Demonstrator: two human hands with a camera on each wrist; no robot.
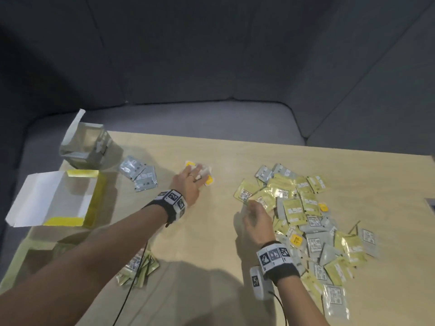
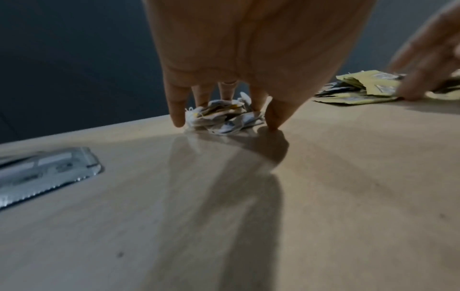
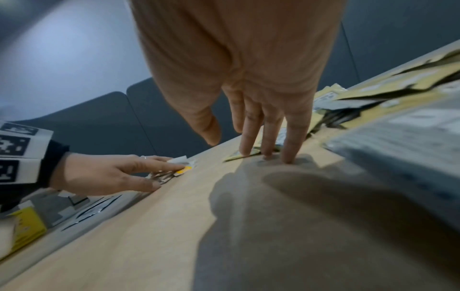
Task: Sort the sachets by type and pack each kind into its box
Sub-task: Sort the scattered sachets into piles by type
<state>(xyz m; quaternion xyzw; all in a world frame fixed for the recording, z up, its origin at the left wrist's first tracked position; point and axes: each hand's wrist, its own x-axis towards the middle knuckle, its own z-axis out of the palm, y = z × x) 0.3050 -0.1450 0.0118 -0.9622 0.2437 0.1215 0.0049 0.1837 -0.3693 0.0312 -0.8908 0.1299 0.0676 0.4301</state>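
Nearest us in the head view, our right hand (image 1: 255, 222) rests at the near edge of the big mixed heap of sachets (image 1: 313, 222) on the counter (image 1: 211, 231). Our right wrist view shows its fingers (image 3: 248, 135) straight, tips pressing a pale yellow sachet (image 3: 240, 156) flat; the head view blurs this. Our left hand (image 1: 190, 184) reaches to a small pile of white and yellow sachets (image 1: 207, 175) in the middle; only the left wrist view shows the fingers (image 2: 175, 102) spread and arched around that pile (image 2: 224, 118), tips on the wood. We cannot tell whether they grip it. Silver sachets (image 1: 138, 176) lie beside the silver box (image 1: 84, 144) and open yellow box (image 1: 91, 198). Our left arm partly hides another pile (image 1: 138, 267).
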